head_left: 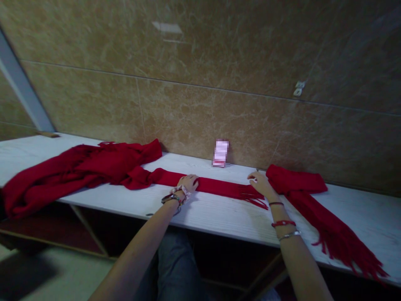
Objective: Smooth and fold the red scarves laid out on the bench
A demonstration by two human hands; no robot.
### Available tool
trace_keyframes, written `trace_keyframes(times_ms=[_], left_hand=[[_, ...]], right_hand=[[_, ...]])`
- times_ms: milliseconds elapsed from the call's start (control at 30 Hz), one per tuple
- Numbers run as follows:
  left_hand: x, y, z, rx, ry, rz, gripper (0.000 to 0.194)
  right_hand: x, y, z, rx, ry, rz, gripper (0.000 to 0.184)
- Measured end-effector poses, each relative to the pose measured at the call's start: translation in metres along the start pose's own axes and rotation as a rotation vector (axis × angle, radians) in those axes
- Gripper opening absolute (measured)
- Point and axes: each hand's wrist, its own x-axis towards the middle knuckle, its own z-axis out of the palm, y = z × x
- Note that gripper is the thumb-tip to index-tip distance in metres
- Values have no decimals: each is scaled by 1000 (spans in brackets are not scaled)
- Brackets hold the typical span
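A red scarf strip (219, 187) lies flat across the white table, its fringe (254, 197) pointing right. My left hand (189, 182) rests on this strip with the fingers laid out over the cloth. Just above the fringed end is my right hand (260, 182), its fingers bent and the tips drawn together; a tiny pale spot shows at them, and I cannot make out what it is. To the left, the strip meets a large rumpled heap of red scarves (94, 165). Beside my right wrist lies another folded red scarf (300, 182), its fringed end hanging towards the front edge.
A phone-like object with a blurred pink screen (221, 152) leans against the tan marbled wall (188, 104). The white table (175, 205) has open shelf compartments (62, 225) beneath. A small brown block (48, 134) lies at the far left.
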Motion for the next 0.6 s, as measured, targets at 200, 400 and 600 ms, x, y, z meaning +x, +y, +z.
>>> trace_keyframes(times_ms=[200,400,600], left_hand=[[1,-1,0,-1,-15,10,36],[1,-1,0,5,-15,10,37],[-1,-1,2,-13,-20,14,39]], right_hand=[[6,-20,20,-2,-151,-76,15],[-8,25,4,-66,-175,121,24],[4,-14,8,-52,16,-25,30]])
